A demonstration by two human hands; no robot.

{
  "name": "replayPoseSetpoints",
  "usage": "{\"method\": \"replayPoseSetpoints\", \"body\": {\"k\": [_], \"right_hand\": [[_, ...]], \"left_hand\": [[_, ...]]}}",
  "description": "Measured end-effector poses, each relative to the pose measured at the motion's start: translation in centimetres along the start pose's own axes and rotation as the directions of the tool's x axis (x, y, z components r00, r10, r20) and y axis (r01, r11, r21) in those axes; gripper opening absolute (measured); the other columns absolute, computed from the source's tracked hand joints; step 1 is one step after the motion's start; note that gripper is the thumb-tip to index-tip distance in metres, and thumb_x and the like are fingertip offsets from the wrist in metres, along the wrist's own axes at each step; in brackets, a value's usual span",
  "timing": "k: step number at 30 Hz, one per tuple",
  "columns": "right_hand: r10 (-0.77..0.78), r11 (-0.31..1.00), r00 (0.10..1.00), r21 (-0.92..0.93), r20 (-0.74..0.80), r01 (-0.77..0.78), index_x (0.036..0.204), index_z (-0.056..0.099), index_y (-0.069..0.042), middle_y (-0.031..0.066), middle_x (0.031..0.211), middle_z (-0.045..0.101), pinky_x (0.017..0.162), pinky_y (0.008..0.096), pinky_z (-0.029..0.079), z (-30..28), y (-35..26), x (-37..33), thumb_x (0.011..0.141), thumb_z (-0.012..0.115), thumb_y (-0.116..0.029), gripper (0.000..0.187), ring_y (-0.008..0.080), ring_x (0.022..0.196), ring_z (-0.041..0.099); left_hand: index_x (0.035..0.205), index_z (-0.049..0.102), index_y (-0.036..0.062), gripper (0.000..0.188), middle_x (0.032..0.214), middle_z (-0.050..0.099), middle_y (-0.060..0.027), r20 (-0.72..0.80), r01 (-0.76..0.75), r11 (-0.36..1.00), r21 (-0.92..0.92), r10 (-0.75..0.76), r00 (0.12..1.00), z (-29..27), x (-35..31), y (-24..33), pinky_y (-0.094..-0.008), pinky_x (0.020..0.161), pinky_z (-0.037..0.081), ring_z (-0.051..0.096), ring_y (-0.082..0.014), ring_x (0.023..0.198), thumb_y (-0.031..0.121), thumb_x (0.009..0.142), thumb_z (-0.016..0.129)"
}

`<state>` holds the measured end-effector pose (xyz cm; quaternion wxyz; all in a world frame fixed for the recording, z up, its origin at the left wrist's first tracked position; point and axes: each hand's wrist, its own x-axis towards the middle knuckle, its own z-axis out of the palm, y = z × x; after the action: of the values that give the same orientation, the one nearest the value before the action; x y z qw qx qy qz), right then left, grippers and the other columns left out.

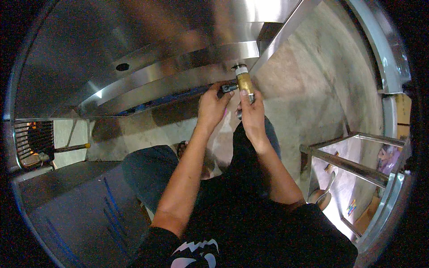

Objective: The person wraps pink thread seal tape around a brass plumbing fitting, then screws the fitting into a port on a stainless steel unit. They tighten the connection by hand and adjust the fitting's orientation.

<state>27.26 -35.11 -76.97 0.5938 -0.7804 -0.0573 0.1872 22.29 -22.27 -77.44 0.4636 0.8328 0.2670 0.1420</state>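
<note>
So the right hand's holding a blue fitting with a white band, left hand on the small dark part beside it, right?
Not blue: the head view shows a brass-coloured fitting with a white band in the right hand, the left hand on the small dark part beside it.

Here's the floor (308, 94), pale and mottled with dark patches, sweeping away to the right! A broad steel unit (156, 33) looms ahead, bright light glinting off its edge; over right stands a metal frame (348, 167), and nearer left, a dark, blue-streaked panel (80, 196).
</note>
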Motion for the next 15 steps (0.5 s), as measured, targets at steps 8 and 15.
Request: {"method": "replayPoseSetpoints", "body": {"k": [8,15], "right_hand": [[0.074,0.941,0.995,0.327,0.067,-0.092,0.106,0.058,-0.002,0.0035,0.072,0.057,0.050,0.0270,0.047,-0.4,-0.8,0.2,0.103,0.056,-0.040,0.038,0.0110,0.057,0.055],[0.107,0.859,0.982,0.482,0.158,-0.171,0.104,0.059,-0.003,0.0037,0.074,0.059,0.051,0.0282,0.050,-0.6,-0.6,0.8,0.103,0.054,-0.043,0.040,0.0132,0.057,0.057]], "left_hand": [[0.113,0.068,0.0015,0.038,0.078,0.068,-0.0185,-0.072,-0.110,0.991,0.083,0.116,0.991,-0.6,0.0,-0.1,-0.0406,0.062,0.051,0.066,-0.0295,0.063,0.029,0.087,0.072],[0.115,0.069,0.0047,0.039,0.072,0.068,-0.0133,0.025,-0.028,0.991,0.132,0.025,0.999,-2.1,0.5,1.5,-0.0369,0.058,0.051,0.065,-0.0212,0.057,0.031,0.086,0.074]]}}
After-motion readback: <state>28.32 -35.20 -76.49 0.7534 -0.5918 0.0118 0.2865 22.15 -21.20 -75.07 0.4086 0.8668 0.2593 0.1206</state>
